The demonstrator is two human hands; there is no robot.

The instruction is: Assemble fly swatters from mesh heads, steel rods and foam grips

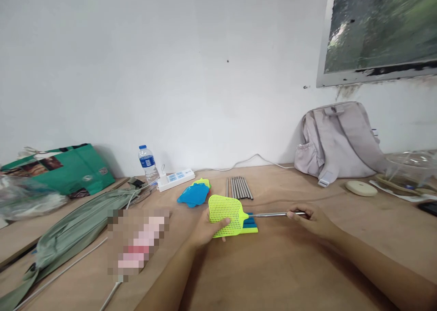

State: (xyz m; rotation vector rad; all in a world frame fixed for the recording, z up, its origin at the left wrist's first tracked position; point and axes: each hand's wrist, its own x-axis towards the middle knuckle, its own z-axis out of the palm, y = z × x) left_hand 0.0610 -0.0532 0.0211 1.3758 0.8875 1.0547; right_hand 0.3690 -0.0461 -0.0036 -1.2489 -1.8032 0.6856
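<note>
My left hand (205, 229) grips the yellow-green perforated head of a fly swatter (225, 213), thumb across its front. A thin metal rod (269, 215) runs from the neck of the head to the right. My right hand (314, 220) is closed around the far end of that rod. Behind and below the head, blue and yellow-green tubes (250, 230) lie side by side on the table, partly covered. Farther back is a row of metal rods (241, 188), with one rod (227, 187) set apart at its left. Blue swatter heads (194, 194) lie stacked over yellow-green ones.
A white power strip (175, 179) and a water bottle (148, 163) stand near the wall. Left are a green bag (68, 170), a grey-green strap bag (82, 224) and a pixelated pink object (141, 245) with a cable. A pale backpack (337, 140) leans at the right.
</note>
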